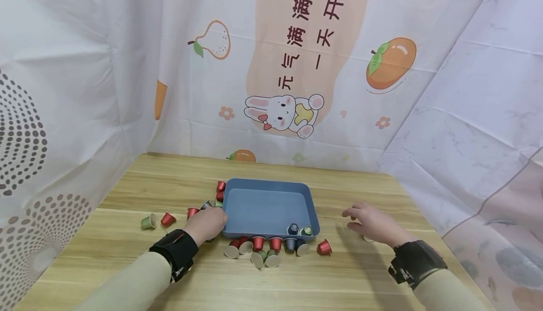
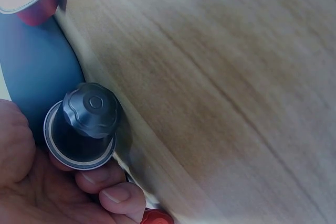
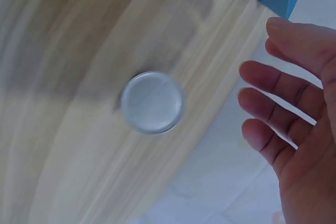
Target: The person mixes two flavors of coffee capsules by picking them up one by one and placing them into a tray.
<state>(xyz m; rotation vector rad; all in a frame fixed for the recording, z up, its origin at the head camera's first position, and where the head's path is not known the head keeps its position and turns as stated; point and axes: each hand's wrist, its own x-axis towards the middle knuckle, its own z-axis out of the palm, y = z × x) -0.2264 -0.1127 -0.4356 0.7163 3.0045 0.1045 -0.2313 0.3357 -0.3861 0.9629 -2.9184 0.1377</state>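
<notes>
1 dark capsule [image 2: 90, 111], gripped in left hand [image 1: 209, 224]; right hand [image 1: 374, 222] empty, loosely spread

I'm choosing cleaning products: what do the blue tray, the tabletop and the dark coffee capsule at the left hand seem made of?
Blue tray: probably matte plastic, though coated metal is possible; smooth, even colour and rounded corners.
Tabletop: wood or wood-look laminate, low sheen; streaked grain.
Dark coffee capsule: likely shiny aluminium, perhaps metallic plastic; bright highlights on its ridged end.
</notes>
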